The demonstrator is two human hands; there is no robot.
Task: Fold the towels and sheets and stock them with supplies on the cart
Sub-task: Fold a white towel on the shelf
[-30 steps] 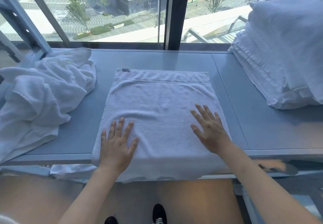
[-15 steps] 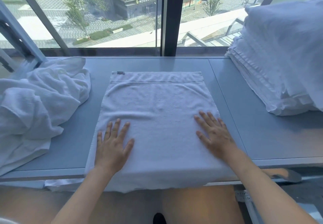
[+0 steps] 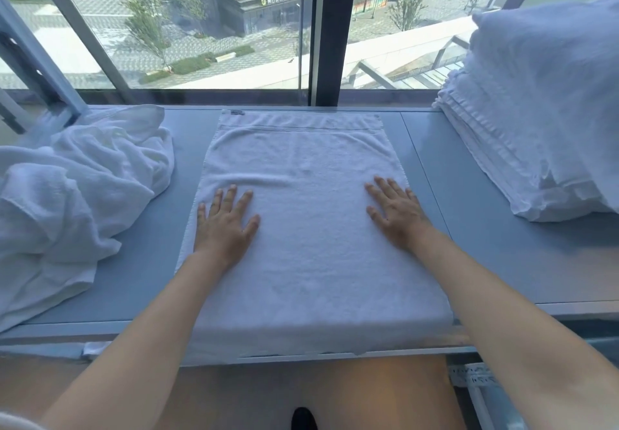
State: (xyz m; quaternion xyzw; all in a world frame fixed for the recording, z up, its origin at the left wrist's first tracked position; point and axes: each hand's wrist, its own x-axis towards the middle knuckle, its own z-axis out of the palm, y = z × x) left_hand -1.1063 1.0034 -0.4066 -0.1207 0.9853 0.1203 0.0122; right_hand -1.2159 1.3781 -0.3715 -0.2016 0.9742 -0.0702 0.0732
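White towel (image 3: 311, 228) lies flat mid-table (image 3: 469, 262), near edge hanging over the front. Left hand (image 3: 222, 228) and right hand (image 3: 397, 216) both press flat on it, fingers spread wide, holding nothing. Crumpled towel pile (image 3: 67, 201) left; folded towel stack (image 3: 522, 134) right.

My one head camera looked forward and steeply down, close over the table (image 3: 475, 195), window (image 3: 201, 27) across the frame's top.
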